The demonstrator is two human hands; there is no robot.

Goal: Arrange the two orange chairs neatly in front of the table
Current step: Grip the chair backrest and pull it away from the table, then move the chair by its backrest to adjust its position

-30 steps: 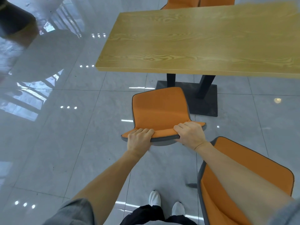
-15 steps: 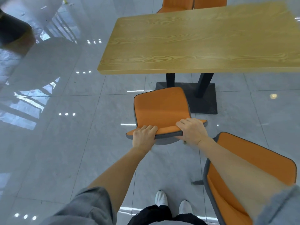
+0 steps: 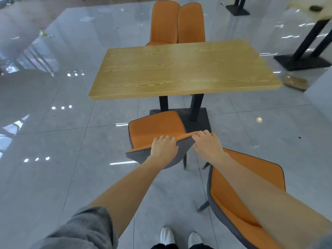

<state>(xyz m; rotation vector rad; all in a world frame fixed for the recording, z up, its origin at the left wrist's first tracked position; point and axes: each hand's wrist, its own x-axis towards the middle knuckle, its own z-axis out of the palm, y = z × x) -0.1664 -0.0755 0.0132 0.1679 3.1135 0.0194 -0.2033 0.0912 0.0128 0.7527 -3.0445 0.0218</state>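
No legible text, labels, brands or nos. anywhere in view.

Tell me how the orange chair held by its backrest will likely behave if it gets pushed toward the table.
The held chair will probably slide easily, since its thin legs stand on glossy tile. Both the left hand and right hand grip the backrest's top, so a high push may tip it forward. It probably stays rigid; the shell looks moulded.

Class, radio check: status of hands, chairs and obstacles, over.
Left hand and right hand: each grip shut on front chair backrest. Second chair untouched, near right. Table base just ahead.
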